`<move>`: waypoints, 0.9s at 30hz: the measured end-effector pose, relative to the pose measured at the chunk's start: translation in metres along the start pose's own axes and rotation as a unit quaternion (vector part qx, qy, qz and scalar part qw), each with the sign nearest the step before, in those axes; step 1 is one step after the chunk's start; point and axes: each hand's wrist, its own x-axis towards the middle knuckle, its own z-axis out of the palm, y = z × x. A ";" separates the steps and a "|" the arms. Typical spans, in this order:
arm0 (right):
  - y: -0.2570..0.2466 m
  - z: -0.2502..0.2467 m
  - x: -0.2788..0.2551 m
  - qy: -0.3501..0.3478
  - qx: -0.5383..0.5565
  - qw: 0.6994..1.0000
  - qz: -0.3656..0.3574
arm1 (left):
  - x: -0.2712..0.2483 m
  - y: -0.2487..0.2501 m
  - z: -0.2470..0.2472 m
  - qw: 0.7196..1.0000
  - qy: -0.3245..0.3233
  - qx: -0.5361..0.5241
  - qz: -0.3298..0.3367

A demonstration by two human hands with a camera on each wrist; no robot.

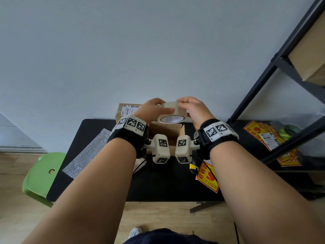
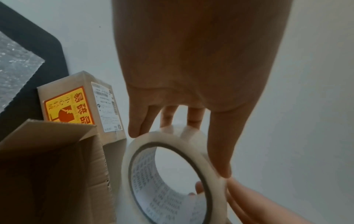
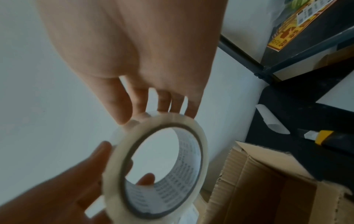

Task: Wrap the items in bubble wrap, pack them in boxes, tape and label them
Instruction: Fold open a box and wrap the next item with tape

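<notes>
Tape roll [image 1: 171,112], clear, at frame centre: left hand [image 1: 152,109] is grasping it by the rim, and right hand [image 1: 195,109] is pinching its top edge. It is hanging above the open cardboard box [image 1: 168,131] on the black table [image 1: 158,182]. Sealed labelled box [image 1: 127,109] is sitting upper left, just behind.
</notes>
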 end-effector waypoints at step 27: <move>0.009 -0.005 0.013 0.006 -0.033 0.999 -0.009 | 0.011 -0.011 0.018 0.989 0.002 -0.144 0.017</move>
